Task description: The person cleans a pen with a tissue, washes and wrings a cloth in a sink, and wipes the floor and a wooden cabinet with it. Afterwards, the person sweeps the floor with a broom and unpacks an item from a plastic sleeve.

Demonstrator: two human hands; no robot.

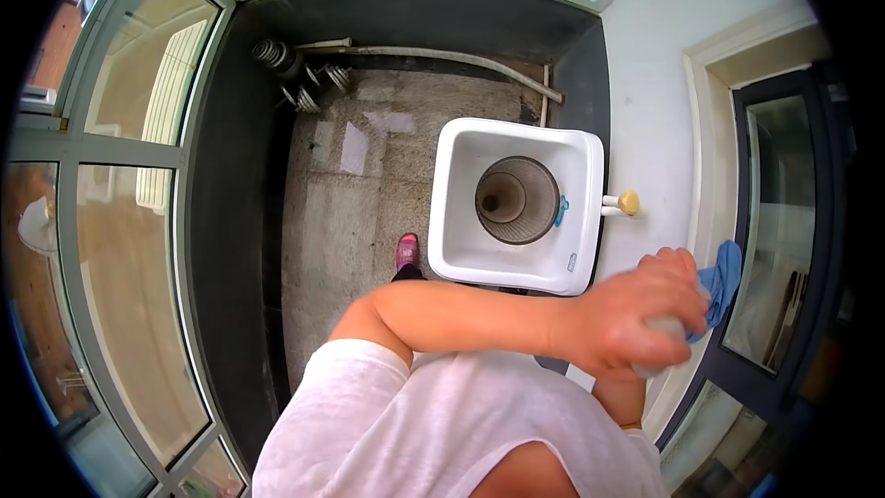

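My left hand (636,318) reaches across to the right with bent fingers, closed around a pale, greyish-white object (666,332). Only a small, blurred part of that object shows, so its kind is unclear. My right hand is mostly hidden behind the left one; the right forearm (619,397) comes up from below with a thin band at the wrist. A bunched blue cloth (724,281) sticks out to the right of the two hands, beside the dark door frame. The right hand's grip on the cloth is largely covered, but the cloth hangs at that hand.
A white square tub (444,198) with a deep round ribbed drum (516,200) stands ahead. A yellow-ended white fitting (628,203) juts from the wall. Dumbbells (309,92) and a grey hose (442,54) lie at the far wall. Windows (138,277) line the left; a glass door (784,221) is right.
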